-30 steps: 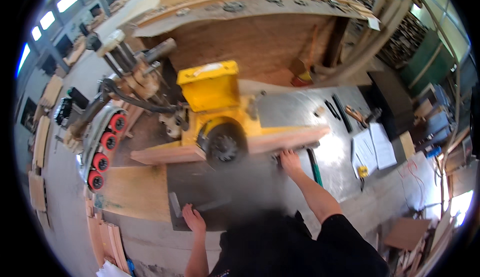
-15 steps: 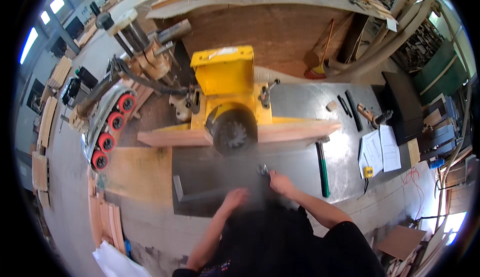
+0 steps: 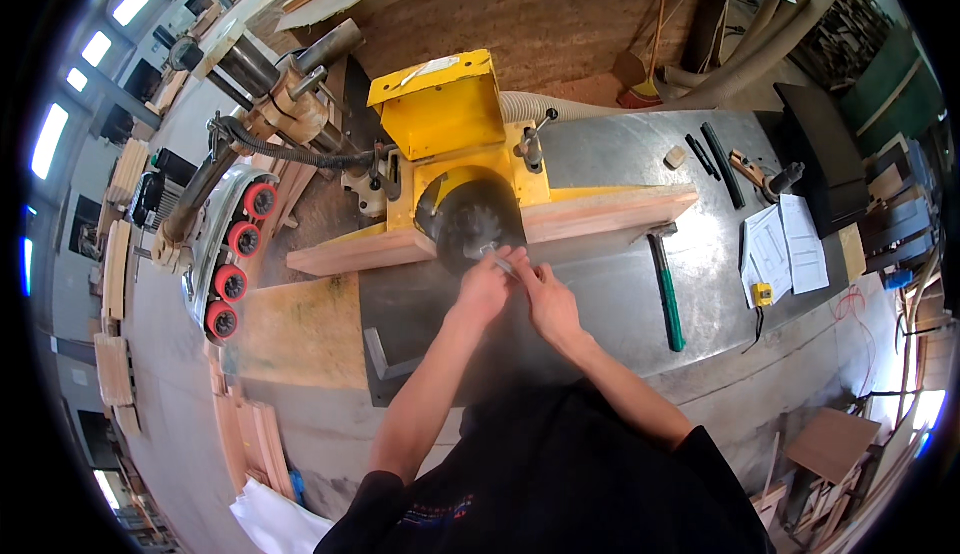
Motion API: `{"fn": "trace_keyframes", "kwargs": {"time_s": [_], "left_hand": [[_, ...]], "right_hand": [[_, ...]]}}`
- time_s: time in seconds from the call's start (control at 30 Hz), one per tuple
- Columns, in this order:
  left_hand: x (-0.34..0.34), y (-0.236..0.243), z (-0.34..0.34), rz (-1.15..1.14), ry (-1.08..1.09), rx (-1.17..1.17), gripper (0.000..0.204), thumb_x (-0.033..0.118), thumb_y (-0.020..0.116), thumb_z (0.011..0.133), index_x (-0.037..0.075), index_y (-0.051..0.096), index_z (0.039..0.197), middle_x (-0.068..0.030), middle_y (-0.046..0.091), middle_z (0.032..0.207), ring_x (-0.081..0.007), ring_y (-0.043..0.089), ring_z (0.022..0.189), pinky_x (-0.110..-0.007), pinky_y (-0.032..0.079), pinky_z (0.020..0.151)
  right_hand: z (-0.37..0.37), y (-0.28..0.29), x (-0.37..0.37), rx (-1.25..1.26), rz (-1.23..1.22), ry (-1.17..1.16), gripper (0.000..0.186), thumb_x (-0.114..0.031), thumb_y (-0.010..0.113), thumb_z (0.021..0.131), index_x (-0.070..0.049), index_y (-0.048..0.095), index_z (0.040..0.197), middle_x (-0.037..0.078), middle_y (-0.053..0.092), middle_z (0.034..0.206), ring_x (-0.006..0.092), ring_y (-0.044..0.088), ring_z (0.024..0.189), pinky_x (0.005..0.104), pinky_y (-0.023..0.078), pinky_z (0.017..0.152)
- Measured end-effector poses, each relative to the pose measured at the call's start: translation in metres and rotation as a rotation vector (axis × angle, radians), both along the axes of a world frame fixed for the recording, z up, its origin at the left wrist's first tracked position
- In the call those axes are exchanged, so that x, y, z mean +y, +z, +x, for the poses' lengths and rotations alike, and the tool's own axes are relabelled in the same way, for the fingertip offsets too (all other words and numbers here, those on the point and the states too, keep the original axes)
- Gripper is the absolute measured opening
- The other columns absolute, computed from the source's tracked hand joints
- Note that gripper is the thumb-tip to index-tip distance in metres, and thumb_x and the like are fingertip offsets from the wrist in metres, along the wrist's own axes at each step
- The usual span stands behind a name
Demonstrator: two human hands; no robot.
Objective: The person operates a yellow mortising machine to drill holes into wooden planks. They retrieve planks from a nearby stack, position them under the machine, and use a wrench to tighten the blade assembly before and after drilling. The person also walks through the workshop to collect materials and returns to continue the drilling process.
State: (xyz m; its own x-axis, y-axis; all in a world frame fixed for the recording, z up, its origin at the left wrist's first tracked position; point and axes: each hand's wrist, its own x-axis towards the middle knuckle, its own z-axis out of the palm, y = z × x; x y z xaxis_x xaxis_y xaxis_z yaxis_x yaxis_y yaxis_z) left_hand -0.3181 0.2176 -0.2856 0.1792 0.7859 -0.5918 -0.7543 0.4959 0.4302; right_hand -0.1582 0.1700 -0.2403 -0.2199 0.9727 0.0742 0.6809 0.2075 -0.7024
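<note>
Just in front of the dark round cutter head, my two hands come together. A small silver metal tool lies between them, its kind too small to make out. My right hand is closed on it, fingers reaching forward. My left hand has its fingers closed round the same tool from the other side, partly hiding it. The cutter head sits in a yellow machine housing, between a left wooden fence board and a right wooden fence board.
On the metal table lie a green-handled hammer, an angled metal square, paper sheets and a yellow tape measure. To the left stands a feeder with red wheels. A broom leans behind.
Both hands have moved forward to the cutter head, the right one bringing the silver tool. My left hand has come from apart to meet it. The view has shifted slightly.
</note>
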Motion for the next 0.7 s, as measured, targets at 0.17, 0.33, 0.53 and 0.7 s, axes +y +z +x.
{"fn": "trace_keyframes", "kwargs": {"time_s": [0.17,0.33,0.53,0.7], "left_hand": [[0.029,0.015,0.008,-0.040,0.003,0.081,0.044,0.032,0.025,0.111,0.003,0.042,0.139,-0.0156,0.057,0.139,-0.0298,0.057,0.124,-0.043,0.046,0.105],[0.047,0.001,-0.004,-0.090,0.136,0.030,0.039,0.032,0.026,0.111,0.005,0.051,0.125,-0.0117,0.062,0.122,-0.0279,0.062,0.111,-0.042,0.050,0.097],[0.056,-0.019,-0.014,-0.064,0.214,-0.106,0.028,0.034,0.046,0.106,0.008,0.055,0.102,-0.0066,0.057,0.087,-0.0200,0.055,0.079,-0.035,0.047,0.070],[0.063,-0.026,-0.017,-0.258,0.230,0.105,0.042,0.051,0.066,0.094,0.010,0.056,0.093,-0.0036,0.054,0.075,-0.0169,0.050,0.062,-0.031,0.041,0.051]], "right_hand": [[-0.004,-0.012,0.019,0.037,0.089,-0.043,0.054,-0.003,0.051,0.094,-0.021,0.046,0.145,0.014,0.058,0.109,0.0376,0.063,0.095,0.0470,0.054,0.075],[-0.014,-0.009,0.023,0.084,0.038,0.015,0.047,-0.009,0.055,0.094,-0.016,0.049,0.141,0.016,0.058,0.115,0.0388,0.060,0.105,0.0472,0.053,0.083],[0.035,-0.032,0.005,0.036,0.148,-0.093,0.048,-0.017,0.065,0.091,-0.004,0.051,0.134,0.019,0.058,0.124,0.0411,0.057,0.110,0.0482,0.049,0.094],[0.160,-0.076,-0.001,-0.373,0.095,-0.608,0.054,-0.031,0.066,0.091,0.001,0.051,0.131,0.019,0.059,0.125,0.0388,0.054,0.116,0.0510,0.043,0.098]]}}
